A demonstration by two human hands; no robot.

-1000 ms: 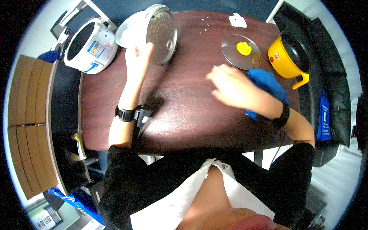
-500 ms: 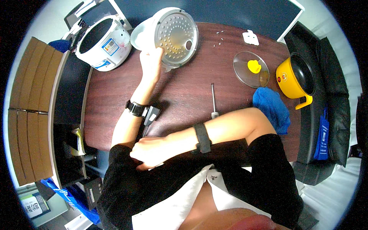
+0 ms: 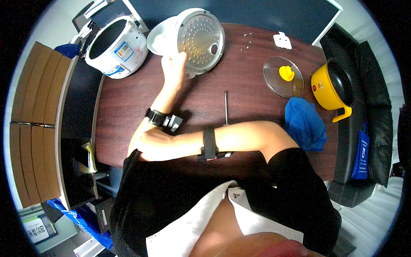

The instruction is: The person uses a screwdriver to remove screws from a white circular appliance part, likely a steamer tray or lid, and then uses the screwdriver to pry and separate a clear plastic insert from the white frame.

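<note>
So the rice cooker lid (image 3: 192, 40) was gripped at its lower rim by the left hand (image 3: 173, 66), tilted up on the table (image 3: 239, 107) beside the white cooker (image 3: 113, 47). The right hand (image 3: 150, 145) (fingers hidden, can't tell) was tucked against the left elbow.

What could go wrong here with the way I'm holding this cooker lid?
The left hand alone props the rice cooker lid on edge, so it might slip or tip flat. The right hand is crossed back by the left elbow, too far to steady it. The screwdriver lying loose under the forearm could get knocked.
</note>
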